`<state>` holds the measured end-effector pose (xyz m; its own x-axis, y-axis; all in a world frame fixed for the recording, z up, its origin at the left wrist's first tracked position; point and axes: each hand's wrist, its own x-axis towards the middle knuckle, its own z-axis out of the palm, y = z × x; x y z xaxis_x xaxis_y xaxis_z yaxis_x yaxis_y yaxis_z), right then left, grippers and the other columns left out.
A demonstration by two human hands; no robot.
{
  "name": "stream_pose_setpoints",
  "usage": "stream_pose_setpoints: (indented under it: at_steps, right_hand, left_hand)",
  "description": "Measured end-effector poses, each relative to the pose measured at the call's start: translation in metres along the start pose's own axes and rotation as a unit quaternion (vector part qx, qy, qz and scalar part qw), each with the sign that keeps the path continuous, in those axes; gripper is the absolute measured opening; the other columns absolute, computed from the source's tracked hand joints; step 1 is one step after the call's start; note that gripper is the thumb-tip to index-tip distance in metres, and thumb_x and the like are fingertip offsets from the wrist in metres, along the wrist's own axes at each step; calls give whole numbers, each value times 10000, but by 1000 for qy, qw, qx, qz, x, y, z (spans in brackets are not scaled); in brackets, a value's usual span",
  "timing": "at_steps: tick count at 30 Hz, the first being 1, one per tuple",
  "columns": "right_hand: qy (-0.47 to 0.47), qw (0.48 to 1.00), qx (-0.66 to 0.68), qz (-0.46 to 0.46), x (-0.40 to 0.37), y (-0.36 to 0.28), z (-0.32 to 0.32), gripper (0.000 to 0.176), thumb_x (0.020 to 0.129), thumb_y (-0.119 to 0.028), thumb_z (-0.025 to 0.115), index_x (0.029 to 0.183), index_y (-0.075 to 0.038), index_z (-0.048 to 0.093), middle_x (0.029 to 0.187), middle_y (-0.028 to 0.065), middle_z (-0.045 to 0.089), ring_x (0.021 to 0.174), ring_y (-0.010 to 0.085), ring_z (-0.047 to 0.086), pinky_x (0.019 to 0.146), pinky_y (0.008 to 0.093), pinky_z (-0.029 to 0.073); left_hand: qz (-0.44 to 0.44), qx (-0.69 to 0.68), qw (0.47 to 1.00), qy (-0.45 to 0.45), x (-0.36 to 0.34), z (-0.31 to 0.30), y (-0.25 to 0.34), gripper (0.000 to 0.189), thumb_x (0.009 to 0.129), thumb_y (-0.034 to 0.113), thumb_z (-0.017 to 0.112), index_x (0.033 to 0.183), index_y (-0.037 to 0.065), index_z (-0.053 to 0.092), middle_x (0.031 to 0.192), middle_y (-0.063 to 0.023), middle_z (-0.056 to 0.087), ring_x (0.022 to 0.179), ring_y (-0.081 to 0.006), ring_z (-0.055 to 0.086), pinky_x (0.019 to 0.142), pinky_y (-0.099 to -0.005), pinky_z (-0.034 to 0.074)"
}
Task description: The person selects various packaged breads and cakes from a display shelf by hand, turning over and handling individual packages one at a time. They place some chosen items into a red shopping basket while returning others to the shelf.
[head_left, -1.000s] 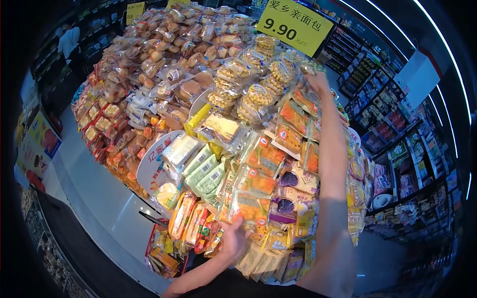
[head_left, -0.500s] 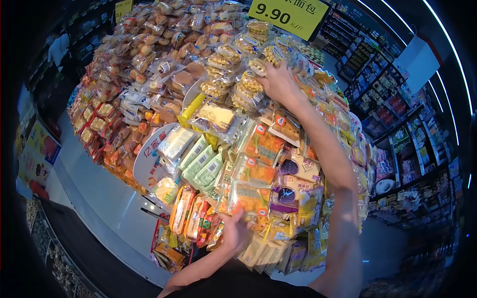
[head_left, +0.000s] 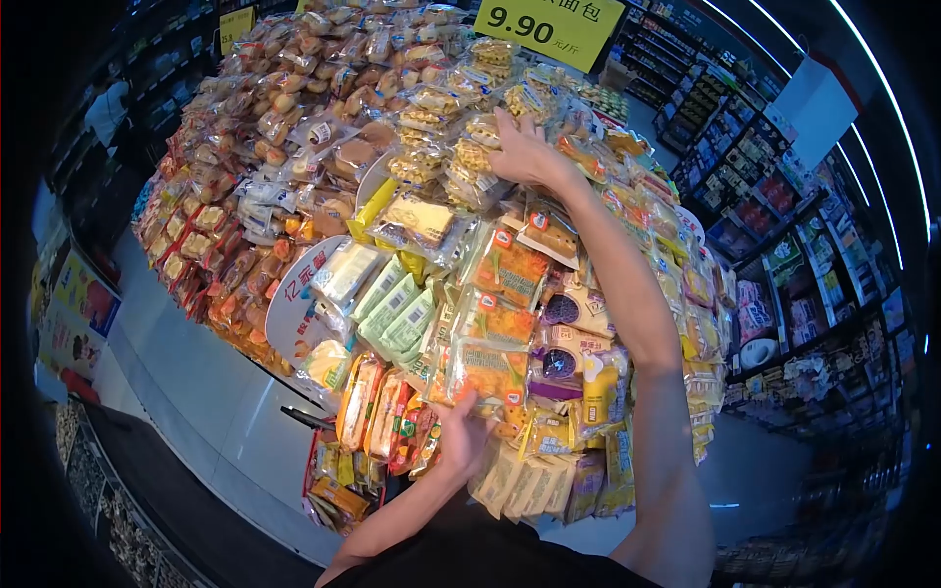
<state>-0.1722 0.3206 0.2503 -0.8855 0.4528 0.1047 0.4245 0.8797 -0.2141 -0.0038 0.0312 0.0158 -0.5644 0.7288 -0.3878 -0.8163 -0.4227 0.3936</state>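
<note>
My right hand reaches to the far part of the heap, its fingers spread over a stack of clear-wrapped waffles. Another waffle pack lies just beyond its fingertips. Low in the middle, my left hand rests at the near edge of the heap, thumb raised and fingers loosely apart. It touches or nearly touches the lowest flat orange snack pack; some of its fingers are hard to make out. Left of that hand are red-and-orange bread packs.
Green-wrapped packs and purple-and-cream packs fill the middle. A yellow price sign rises at the back. White curved divider boards stand among the goods. Store shelves run along the right. A person stands far left.
My right hand has shifted slightly left, and its fingers have spread out over the waffle packs. My left hand stays at about the same spot by the orange packs.
</note>
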Motion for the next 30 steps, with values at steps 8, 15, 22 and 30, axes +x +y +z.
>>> stream_pose_setpoints:
  at_steps: [8,15,22,30]
  right_hand:
    - [94,995,-6,-37,-16,26,-16,805,857,-209,503,1583,-138,164,1572,354,145,1397,615,218,1177,590,235]
    - [-122,960,50,-247,-157,-8,7,633,900,-267,670,1403,15,411,1196,319,575,1139,426,577,987,467,456]
    - [-166,942,-33,-291,-253,-4,108,1044,727,-469,816,1482,29,296,1314,350,453,1230,490,487,1023,540,412]
    - [-205,956,-24,-208,-263,-12,109,943,757,-305,784,1505,-25,283,1284,313,458,1207,453,453,1000,529,391]
  left_hand:
    - [-4,3,1000,16,-2,6,3,400,951,235,603,1277,216,373,1245,-57,531,1157,-247,523,972,-467,460]
    - [-6,3,1000,29,1,7,3,331,966,241,598,1237,196,414,1221,-53,544,1123,-235,542,943,-461,483]
    - [19,32,999,36,1,4,-1,377,977,371,576,1292,203,455,1261,-24,560,1124,-223,569,919,-433,493]
    - [4,-27,999,-29,-9,9,7,677,960,659,457,1398,143,441,1337,-65,544,1135,-218,592,934,-399,498]
